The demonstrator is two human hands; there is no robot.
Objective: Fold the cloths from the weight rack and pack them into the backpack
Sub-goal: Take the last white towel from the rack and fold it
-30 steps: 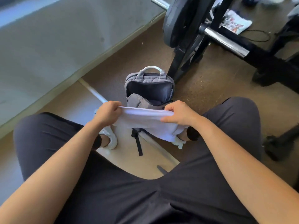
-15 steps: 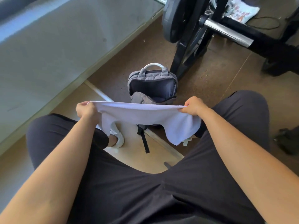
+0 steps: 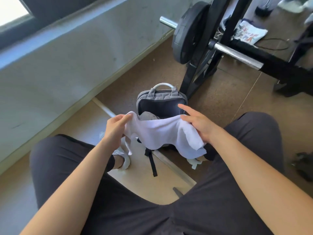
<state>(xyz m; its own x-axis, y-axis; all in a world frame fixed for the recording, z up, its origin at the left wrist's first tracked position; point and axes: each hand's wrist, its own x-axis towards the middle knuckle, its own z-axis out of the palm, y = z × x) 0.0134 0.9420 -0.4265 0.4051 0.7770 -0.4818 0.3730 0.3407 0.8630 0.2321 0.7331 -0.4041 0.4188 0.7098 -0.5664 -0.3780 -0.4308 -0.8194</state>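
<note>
A white cloth [image 3: 157,134] hangs slack between my two hands, above my knees. My left hand [image 3: 115,128] pinches its left corner. My right hand [image 3: 196,122] rests on the cloth's right part with the fingers stretched out, so its grip cannot be judged. Just beyond the cloth, a grey backpack [image 3: 162,97] stands upright on the floor with its main compartment unzipped and dark inside. The cloth covers its lower front. The black weight rack [image 3: 199,68] with a barbell and plate [image 3: 189,31] stands behind the backpack.
A grey wall [image 3: 59,65] runs along the left. A printed white cloth [image 3: 250,33] lies on the floor past the rack, beside a thin cable. My white shoes [image 3: 123,160] sit below the cloth. A dark object [image 3: 303,163] lies at the right edge.
The cloth was stretched taut between both fists. Now it sags, my hands are closer together, and my right hand's fingers have spread out over it. The view has tilted up.
</note>
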